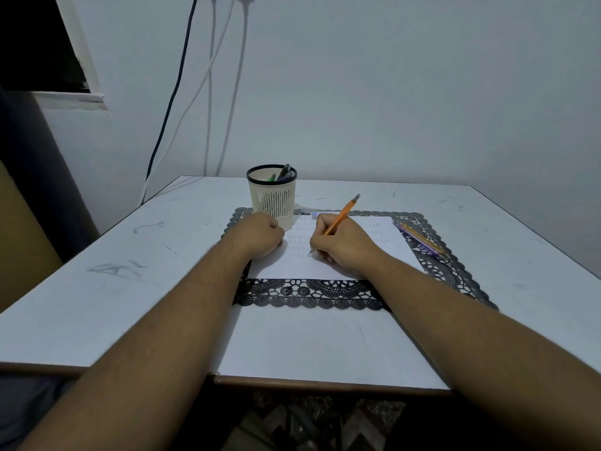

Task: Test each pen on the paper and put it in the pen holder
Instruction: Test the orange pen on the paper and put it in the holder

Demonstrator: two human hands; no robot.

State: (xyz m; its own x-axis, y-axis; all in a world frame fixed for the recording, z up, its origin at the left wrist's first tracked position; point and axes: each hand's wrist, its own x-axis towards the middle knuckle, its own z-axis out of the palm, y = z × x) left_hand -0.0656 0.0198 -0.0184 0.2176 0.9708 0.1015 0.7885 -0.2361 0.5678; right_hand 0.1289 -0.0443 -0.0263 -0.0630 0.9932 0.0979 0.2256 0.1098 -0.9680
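My right hand [341, 244] grips an orange pen [344, 214] in a writing hold, its tip touching the white paper [299, 265]. Faint rows of marks show on the sheet above the tip. My left hand [260, 236] rests on the paper's left edge with its fingers curled, holding nothing that I can see. Just behind it stands the cream slotted pen holder [273, 198] with a dark rim. A green pen [271, 177] and a dark pen [283, 171] stand inside it. A few more pens [421, 240], purple and yellow, lie to the right of the paper.
The paper lies on a black lace mat [309, 292] on a white table [97, 288]. A small white eraser with a blue label [313, 213] lies behind the paper. Cables [182, 76] hang down the wall at the back left.
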